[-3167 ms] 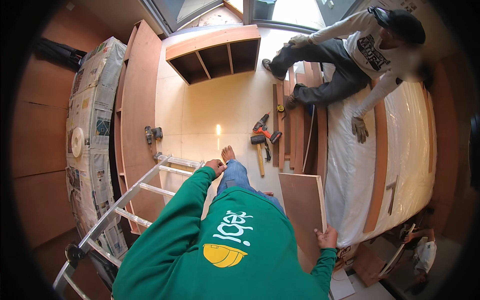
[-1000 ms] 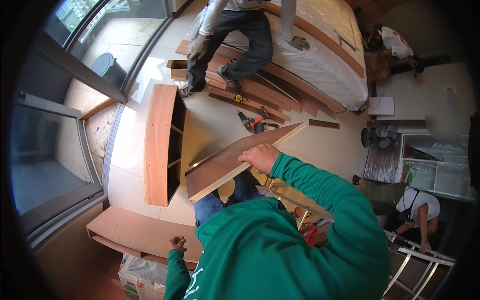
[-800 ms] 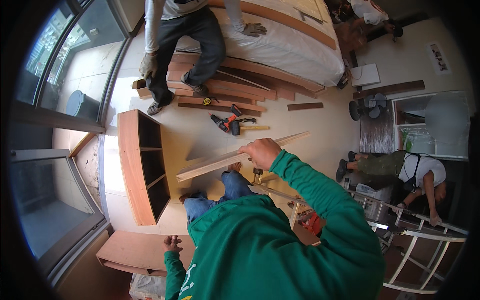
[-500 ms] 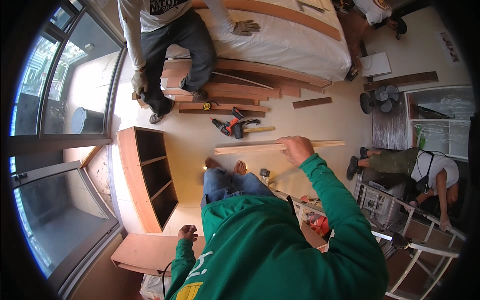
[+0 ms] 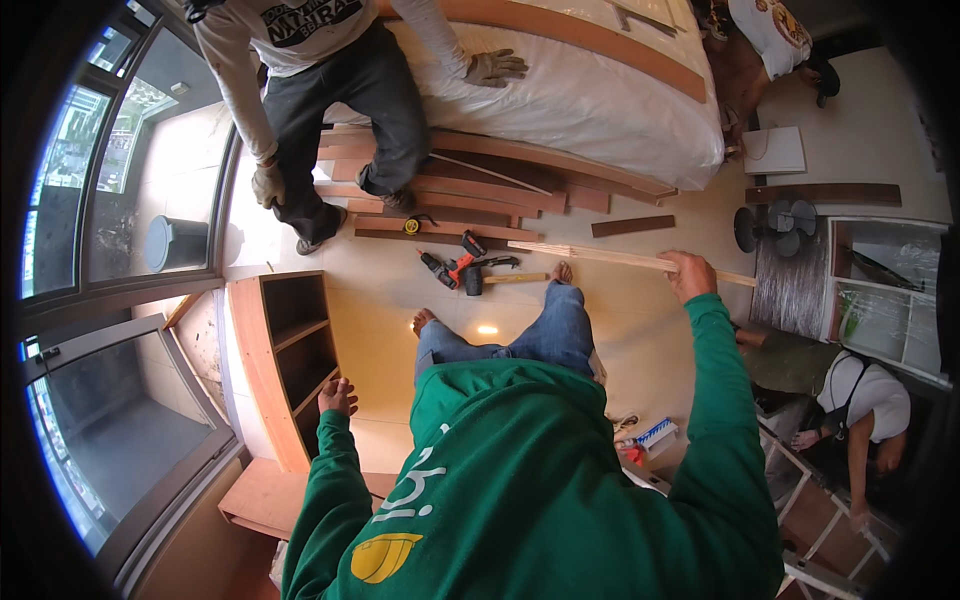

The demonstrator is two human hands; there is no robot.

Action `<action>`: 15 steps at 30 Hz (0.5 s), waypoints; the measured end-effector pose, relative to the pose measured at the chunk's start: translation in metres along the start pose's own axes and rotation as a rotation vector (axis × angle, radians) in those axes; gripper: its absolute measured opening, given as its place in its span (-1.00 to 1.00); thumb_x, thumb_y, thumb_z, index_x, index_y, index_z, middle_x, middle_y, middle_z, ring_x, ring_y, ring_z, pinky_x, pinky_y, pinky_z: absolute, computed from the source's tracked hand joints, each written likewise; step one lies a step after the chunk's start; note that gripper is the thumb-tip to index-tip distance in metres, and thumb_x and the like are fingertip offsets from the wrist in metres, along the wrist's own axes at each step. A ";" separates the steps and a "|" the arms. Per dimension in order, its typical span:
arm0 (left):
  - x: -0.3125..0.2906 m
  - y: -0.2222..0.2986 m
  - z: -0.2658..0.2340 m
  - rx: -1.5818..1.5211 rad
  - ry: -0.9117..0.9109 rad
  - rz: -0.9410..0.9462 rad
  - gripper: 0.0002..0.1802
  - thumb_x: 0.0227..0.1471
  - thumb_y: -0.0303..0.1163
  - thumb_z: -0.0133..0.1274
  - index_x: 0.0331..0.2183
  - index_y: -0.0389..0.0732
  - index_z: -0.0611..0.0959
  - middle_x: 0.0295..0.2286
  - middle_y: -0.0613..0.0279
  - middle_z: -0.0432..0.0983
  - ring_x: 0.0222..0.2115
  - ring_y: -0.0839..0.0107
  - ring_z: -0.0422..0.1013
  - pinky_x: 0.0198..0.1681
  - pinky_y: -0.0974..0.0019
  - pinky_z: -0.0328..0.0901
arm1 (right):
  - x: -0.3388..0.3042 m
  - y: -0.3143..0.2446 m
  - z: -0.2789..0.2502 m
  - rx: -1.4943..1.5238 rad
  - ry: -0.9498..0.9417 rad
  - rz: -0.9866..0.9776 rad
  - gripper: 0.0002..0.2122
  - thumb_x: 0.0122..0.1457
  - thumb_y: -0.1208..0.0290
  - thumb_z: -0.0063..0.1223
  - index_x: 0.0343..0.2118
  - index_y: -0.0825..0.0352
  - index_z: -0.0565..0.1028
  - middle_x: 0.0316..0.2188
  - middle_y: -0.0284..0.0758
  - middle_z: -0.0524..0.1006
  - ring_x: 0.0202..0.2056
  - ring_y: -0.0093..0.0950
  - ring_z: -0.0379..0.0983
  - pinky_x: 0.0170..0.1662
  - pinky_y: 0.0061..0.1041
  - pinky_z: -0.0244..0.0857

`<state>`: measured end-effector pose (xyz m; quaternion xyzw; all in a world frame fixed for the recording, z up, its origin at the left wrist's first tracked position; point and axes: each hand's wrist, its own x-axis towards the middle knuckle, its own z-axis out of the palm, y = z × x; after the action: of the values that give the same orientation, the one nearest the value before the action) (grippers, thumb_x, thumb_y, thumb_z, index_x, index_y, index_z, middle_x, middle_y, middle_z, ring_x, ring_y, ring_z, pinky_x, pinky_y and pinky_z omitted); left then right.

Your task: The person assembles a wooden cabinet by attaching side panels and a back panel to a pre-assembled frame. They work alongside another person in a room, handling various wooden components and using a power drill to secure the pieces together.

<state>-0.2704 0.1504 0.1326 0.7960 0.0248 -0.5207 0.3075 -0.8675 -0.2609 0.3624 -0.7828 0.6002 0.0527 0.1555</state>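
Observation:
My right hand (image 5: 690, 277) is closed around a long, thin, pale wooden strip (image 5: 600, 256), near its right end. The strip is held above the floor and points left toward the tools. My left hand (image 5: 338, 397) holds nothing, its fingers loosely bent and apart. It is close to the right side of an open wooden shelf unit (image 5: 268, 370) with dark compartments; whether they touch I cannot tell. On the floor ahead lie a red and black cordless drill (image 5: 455, 265), a mallet (image 5: 510, 278) with a wooden handle and a yellow tape measure (image 5: 411, 227).
Several brown planks (image 5: 470, 190) lie beside a plastic-covered mattress (image 5: 580, 90). A gloved person (image 5: 320, 90) stands by it. On the right, another person (image 5: 870, 395) bends near a metal ladder (image 5: 800, 480). A fan (image 5: 790, 225) stands at the far right; a brown panel (image 5: 265, 495) lies at lower left.
My right hand has moved right and slightly farther away with the wooden strip. My left hand has moved up and left toward the shelf unit. My feet are wider apart, and the ladder appears lower in view.

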 end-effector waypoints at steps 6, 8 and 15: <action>-0.020 0.026 0.123 -0.046 0.216 -0.121 -0.68 0.14 -0.15 0.02 -0.17 -0.17 0.53 -0.32 0.18 0.53 -0.39 0.23 0.50 -0.38 0.11 0.40 | 0.079 0.102 -0.001 0.046 -0.152 0.072 -0.69 -0.03 0.53 0.18 -0.17 0.10 0.57 -0.35 -0.15 0.58 -0.29 -0.12 0.51 -0.18 -0.25 0.41; -0.047 0.041 0.177 0.022 0.177 -0.155 -0.66 0.14 -0.12 0.01 -0.16 -0.16 0.53 -0.32 0.21 0.53 -0.38 0.26 0.50 -0.36 0.09 0.40 | 0.100 0.128 -0.003 0.050 -0.183 0.044 -0.69 -0.04 0.52 0.18 -0.17 0.09 0.57 -0.38 -0.13 0.58 -0.30 -0.12 0.52 -0.19 -0.24 0.41; -0.121 0.078 0.312 0.053 0.031 -0.130 -0.57 0.11 -0.03 0.05 -0.12 -0.15 0.52 -0.31 0.29 0.53 -0.37 0.30 0.51 -0.33 0.10 0.41 | 0.168 0.209 -0.011 0.062 -0.213 -0.086 -0.68 -0.05 0.47 0.21 -0.16 0.07 0.57 -0.36 -0.11 0.58 -0.29 -0.12 0.52 -0.18 -0.23 0.41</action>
<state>-0.5514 -0.0395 0.1875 0.8086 0.0675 -0.5276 0.2514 -1.0220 -0.4680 0.2896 -0.7926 0.5474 0.1104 0.2449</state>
